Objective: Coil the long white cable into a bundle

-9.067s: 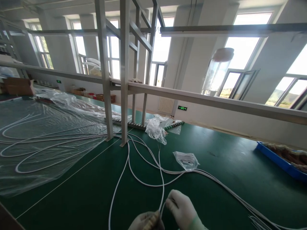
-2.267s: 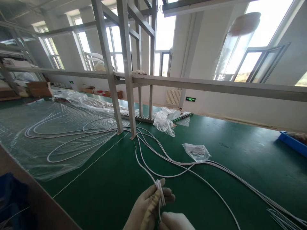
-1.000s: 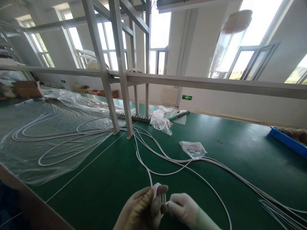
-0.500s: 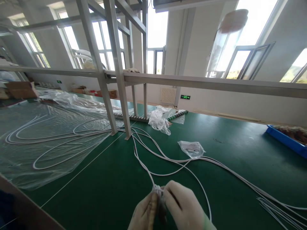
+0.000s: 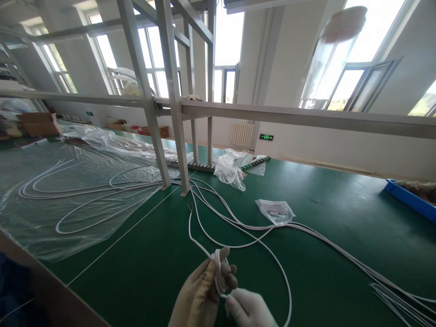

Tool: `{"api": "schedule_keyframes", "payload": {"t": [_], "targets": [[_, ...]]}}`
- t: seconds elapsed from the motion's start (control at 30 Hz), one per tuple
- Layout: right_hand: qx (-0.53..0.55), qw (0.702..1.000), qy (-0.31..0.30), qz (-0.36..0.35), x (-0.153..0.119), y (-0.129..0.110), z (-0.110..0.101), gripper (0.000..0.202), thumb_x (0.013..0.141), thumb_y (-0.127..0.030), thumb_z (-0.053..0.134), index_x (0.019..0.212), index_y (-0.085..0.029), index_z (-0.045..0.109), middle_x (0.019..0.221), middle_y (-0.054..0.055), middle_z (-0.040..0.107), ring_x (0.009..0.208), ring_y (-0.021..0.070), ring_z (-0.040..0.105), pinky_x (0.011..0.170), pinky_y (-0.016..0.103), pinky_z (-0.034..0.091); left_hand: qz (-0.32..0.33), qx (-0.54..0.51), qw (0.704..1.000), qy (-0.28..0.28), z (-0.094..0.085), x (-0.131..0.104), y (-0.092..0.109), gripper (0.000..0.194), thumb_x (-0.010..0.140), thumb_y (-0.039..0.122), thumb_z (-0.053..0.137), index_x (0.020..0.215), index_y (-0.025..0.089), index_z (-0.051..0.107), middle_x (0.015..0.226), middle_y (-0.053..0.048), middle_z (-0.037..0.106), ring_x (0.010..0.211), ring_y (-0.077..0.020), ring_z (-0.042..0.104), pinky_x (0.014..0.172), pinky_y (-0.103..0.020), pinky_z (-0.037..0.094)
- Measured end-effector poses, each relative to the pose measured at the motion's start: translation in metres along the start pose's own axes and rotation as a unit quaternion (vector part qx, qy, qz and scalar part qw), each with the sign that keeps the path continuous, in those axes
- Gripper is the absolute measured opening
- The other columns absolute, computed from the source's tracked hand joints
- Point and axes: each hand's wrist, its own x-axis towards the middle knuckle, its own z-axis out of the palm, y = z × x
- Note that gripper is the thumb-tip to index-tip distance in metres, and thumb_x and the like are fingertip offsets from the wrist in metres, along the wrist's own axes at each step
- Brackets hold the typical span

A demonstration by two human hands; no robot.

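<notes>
At the bottom centre, my gloved left hand [image 5: 206, 284] holds a small wound bundle of white cable [image 5: 220, 274], its thumb in front and fingertips behind. Just right of it and lower, my gloved right hand [image 5: 250, 309] pinches the cable at the bundle's lower end. One cable length [image 5: 191, 231] runs up from the bundle to a frayed end with thin bare wires. More white cables [image 5: 235, 221] curve over the green table [image 5: 136, 268], passing the foot of the metal frame.
A metal frame [image 5: 173, 95] with a crossbar stands ahead. Clear plastic sheeting [image 5: 102, 218] covers the left, with looped cables. A small plastic bag [image 5: 275, 212] lies right of centre, crumpled plastic [image 5: 229, 170] farther back. A blue tray [image 5: 412, 200] sits far right, near cut cable ends [image 5: 391, 299].
My right hand has moved down from the top of the bundle to its lower end. My left hand has turned, showing more of the windings. The frayed cable end now stands apart from the other cables.
</notes>
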Motion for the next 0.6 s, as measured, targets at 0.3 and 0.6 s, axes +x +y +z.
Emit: {"api": "schedule_keyframes", "payload": {"t": [0.3, 0.6], "targets": [[-0.08, 0.993, 0.083, 0.021, 0.023, -0.081, -0.094, 0.017, 0.092, -0.033, 0.07, 0.085, -0.019, 0.065, 0.081, 0.001, 0.065, 0.076, 0.0228, 0.063, 0.073, 0.037, 0.053, -0.136, 0.181, 0.97, -0.088, 0.014, -0.011, 0.019, 0.052, 0.076, 0.061, 0.08, 0.102, 0.016, 0.081, 0.083, -0.01, 0.074, 0.076, -0.0238, 0.064, 0.075, -0.036, 0.051], [-0.17, 0.983, 0.065, 0.006, -0.014, -0.073, -0.016, 0.018, 0.098, -0.031, 0.055, 0.093, -0.025, 0.072, 0.09, 0.006, 0.072, 0.078, 0.0268, 0.07, 0.072, 0.039, 0.056, 0.02, 0.217, 0.975, 0.053, -0.009, 0.003, -0.005, 0.035, 0.079, 0.05, 0.081, 0.104, 0.025, 0.079, 0.111, -0.01, 0.075, 0.117, -0.0388, 0.061, 0.108, -0.05, 0.044]]}}
